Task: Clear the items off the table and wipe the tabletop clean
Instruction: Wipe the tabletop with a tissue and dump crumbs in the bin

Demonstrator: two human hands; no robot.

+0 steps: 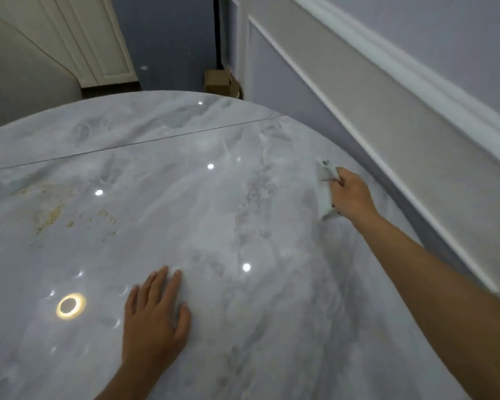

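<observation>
Your right hand [351,194] grips the pale cloth [326,192] at the marble worktop [243,226] edge; your left hand [156,316] lies spread flat, probably bracing. Yellowish residue [49,215] remains far left.

No writing, label, brand, number or sign can be read. The marbled tabletop [272,313] and the cloth [326,176] at the right of the frame bear no legible marks, and the cardboard box [220,82] at upper centre is too blurred to tell.

A home dining room: round marble table [185,168], panelled wall [358,111], door [98,47].
</observation>
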